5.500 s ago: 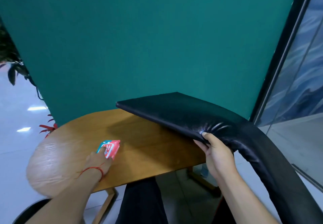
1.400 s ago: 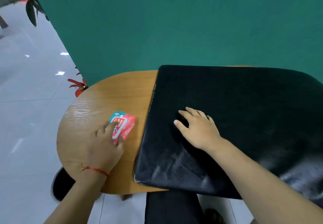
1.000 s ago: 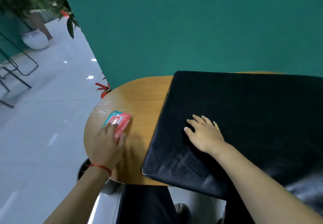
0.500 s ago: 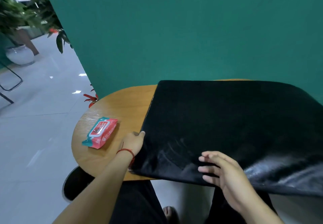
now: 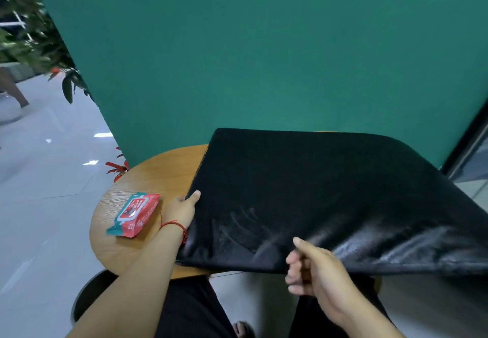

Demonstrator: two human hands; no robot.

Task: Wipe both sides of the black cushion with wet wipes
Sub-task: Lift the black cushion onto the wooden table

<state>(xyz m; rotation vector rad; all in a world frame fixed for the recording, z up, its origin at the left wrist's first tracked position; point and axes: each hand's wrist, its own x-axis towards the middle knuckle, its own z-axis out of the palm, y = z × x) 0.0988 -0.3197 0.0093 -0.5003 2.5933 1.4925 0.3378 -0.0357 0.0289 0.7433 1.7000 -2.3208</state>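
The black cushion [image 5: 317, 192] is spread over the round wooden table [image 5: 158, 168], whose right part is covered by it. The cushion's left edge is gripped by the left hand [image 5: 182, 209] — thumb laid on top, fingers hidden beneath. Its near edge is pinched by the right hand [image 5: 314, 271] — thumb on the upper face, fingers curled at the rim. The wet wipes pack [image 5: 133, 213] is laid flat just left of the cushion, close beside the left hand.

My left hand [image 5: 181, 209] has left the wipes pack [image 5: 134, 213] at lower left and now grips the black cushion [image 5: 303, 192] by its left edge. My right hand [image 5: 317, 269] has slid off the top to pinch the near edge.
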